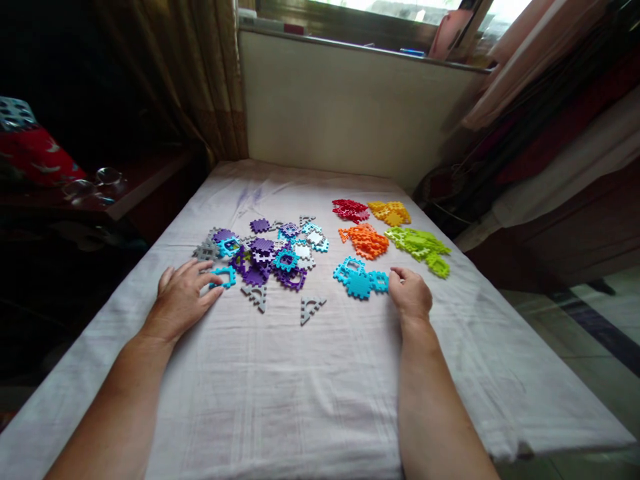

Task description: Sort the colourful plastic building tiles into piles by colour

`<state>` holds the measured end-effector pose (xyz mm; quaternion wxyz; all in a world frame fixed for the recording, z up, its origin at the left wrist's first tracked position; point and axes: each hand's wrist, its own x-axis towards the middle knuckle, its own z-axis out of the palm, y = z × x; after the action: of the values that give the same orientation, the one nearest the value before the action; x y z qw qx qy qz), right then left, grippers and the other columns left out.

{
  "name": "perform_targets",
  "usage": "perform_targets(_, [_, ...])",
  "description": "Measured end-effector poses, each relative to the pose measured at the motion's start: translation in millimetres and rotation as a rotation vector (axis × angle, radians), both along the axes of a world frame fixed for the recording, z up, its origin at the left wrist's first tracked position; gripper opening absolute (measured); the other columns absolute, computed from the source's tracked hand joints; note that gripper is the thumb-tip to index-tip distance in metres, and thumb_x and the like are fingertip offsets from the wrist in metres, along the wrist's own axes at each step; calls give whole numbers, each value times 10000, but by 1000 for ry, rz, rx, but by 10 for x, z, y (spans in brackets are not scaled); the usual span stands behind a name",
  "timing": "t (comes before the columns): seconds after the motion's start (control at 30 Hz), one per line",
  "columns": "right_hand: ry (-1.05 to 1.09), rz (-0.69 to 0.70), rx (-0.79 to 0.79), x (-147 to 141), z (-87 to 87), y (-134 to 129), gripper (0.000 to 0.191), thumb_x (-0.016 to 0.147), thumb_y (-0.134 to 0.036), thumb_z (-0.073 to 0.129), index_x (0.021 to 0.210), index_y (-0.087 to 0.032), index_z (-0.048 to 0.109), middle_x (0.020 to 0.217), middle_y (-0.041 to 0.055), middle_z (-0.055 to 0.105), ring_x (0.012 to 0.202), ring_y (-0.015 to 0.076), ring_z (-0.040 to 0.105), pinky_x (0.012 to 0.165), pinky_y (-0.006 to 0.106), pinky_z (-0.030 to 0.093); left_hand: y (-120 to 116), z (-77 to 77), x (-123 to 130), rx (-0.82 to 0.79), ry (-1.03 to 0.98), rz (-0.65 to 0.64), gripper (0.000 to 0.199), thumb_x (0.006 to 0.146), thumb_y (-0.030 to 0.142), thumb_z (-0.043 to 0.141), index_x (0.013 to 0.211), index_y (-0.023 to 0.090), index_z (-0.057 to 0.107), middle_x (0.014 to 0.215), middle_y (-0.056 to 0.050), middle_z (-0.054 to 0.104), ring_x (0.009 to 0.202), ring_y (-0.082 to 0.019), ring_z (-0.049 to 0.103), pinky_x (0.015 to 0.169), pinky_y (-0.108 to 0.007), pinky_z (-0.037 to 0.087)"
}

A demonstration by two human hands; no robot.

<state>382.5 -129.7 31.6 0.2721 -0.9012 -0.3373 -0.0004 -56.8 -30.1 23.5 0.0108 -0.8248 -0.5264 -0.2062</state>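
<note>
My left hand (187,293) rests at the near left edge of a mixed heap of interlocking building tiles (263,247), mostly purple, blue and grey. Its thumb and index finger close on a light-blue frame tile (227,277). My right hand (411,291) is curled, fingertips pinching the right edge of a small blue tile (379,281). That tile lies against a solid blue tile (359,285) and a blue frame tile (350,268). Grey triangular tiles lie flat nearby, one close to the heap (257,297) and another (313,308) between my hands.
Separate piles of red (350,211), yellow (391,213), orange (367,240) and lime-green tiles (417,245) lie at the back right of the cloth-covered table (280,393). Glasses (95,187) sit on a dark side table at left. Hanging clothes flank the right side.
</note>
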Motion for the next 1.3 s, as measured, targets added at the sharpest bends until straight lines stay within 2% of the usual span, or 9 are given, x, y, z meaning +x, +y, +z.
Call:
perform_targets(0.1, [-70,105,218,-174,39,35,365,815,-306,474,984,-189,776,946,105,727,767,217,638,752,334,496,-5,31,29,2,-52,-44,212,852,433,556,850,301,722,1280,-60,668,1301,-353,510,1102,-638,296])
perform_targets(0.23, [-58,425,443,-567,54,93,315,847,-326,481,916,-194,759,887,87,739,741,188,642,774,306,508,-91,104,254,53,-136,-183,240,885,469,542,925,311,719,1312,-39,651,1311,-304,511,1128,-571,310])
perform_targets(0.37, [85,731,402,-1011,78,94,277,874,-367,531,928,-214,757,828,50,746,635,144,626,693,262,499,-270,127,655,97,-176,-359,241,926,417,517,963,303,726,1370,-50,609,1329,-279,498,1135,-538,329])
perform_targets(0.53, [430,885,355,-1309,65,66,266,838,-413,637,1002,-228,737,729,-2,719,585,120,609,614,239,482,-410,77,946,136,-204,-459,199,939,336,537,1015,322,720,1405,-49,573,1348,-262,477,1149,-536,328])
perform_targets(0.7, [691,873,402,-1415,-35,87,244,792,-389,648,943,-210,716,670,-20,677,570,118,585,575,246,476,-414,49,961,119,-204,-469,190,933,316,549,1026,326,714,1413,-43,568,1341,-263,483,1132,-531,356])
perform_targets(0.83, [745,830,426,-1404,-21,128,239,772,-417,631,883,-212,686,669,-24,659,569,116,572,560,240,470,-420,56,978,125,-218,-459,198,938,329,540,1058,306,696,1425,-54,560,1342,-261,486,1134,-520,363])
perform_targets(0.97, [552,608,460,-1124,65,156,269,772,-409,577,906,-206,692,728,4,705,625,137,618,650,264,504,-403,52,954,122,-229,-426,265,932,370,538,1153,275,649,1419,-78,565,1338,-262,490,1149,-511,350])
perform_targets(1.1, [326,404,307,-755,123,126,306,758,-358,555,963,-208,725,749,10,731,658,154,648,701,276,507,-351,19,874,102,-185,-408,273,928,406,516,1118,278,665,1376,-69,604,1314,-268,514,1150,-529,338])
perform_targets(1.3, [171,346,132,-609,131,85,341,784,-358,544,1028,-241,752,746,3,736,693,170,660,721,282,494,-313,-20,816,49,-142,-389,290,911,433,522,1102,289,685,1345,-64,636,1289,-282,538,1136,-550,341])
